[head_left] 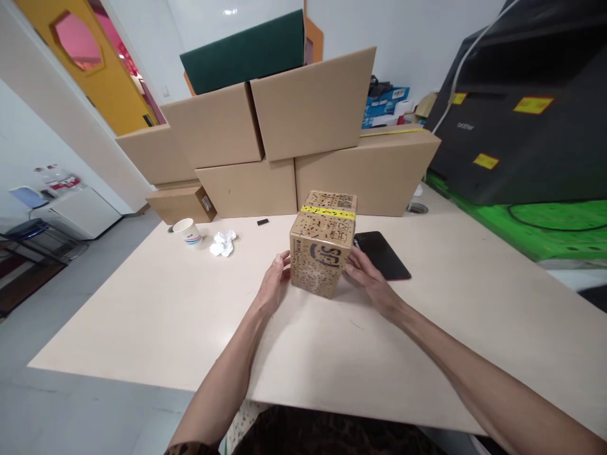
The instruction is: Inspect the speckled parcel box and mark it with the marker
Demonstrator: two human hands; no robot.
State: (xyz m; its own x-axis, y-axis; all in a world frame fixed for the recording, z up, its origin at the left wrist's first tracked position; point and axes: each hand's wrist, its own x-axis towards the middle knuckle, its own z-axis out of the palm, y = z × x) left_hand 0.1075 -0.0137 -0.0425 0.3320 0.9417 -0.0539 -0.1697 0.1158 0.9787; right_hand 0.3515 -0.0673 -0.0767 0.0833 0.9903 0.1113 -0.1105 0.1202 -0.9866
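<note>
Carton in front of you: the speckled carton (317, 259) stands upright near the middle of the counter (165, 316), between your two hands, with a dark logo on the side facing you.
Tape on it: a yellow strip (328, 212) runs across the top of the carton.
Your left hand: the left hand (273, 284) is at the carton's left side, part-open, fingers loosely bent toward it; you cannot tell from here whether they press on it.
Your right hand: the right hand (372, 281) is at the opposite side, also part-open, its fingertips up against the carton's edge; how firm that contact is, you cannot tell.
Black slab: to the right of the carton you have a flat black slab (386, 256), lying just beyond your right hand.
Left of you: a paper cup (187, 232) stands upright, with crumpled tissue (222, 243) near it and a small black piece (262, 222) farther back.
Stack behind: you face plain cardboard boxes (313, 107) piled along the back of the counter, a dark green box (244, 54) on top.
Off to your right: a black-covered machine (512, 145) with yellow labels sits on a bright green surface (559, 230).
Beyond, left: a yellow door (80, 63).
</note>
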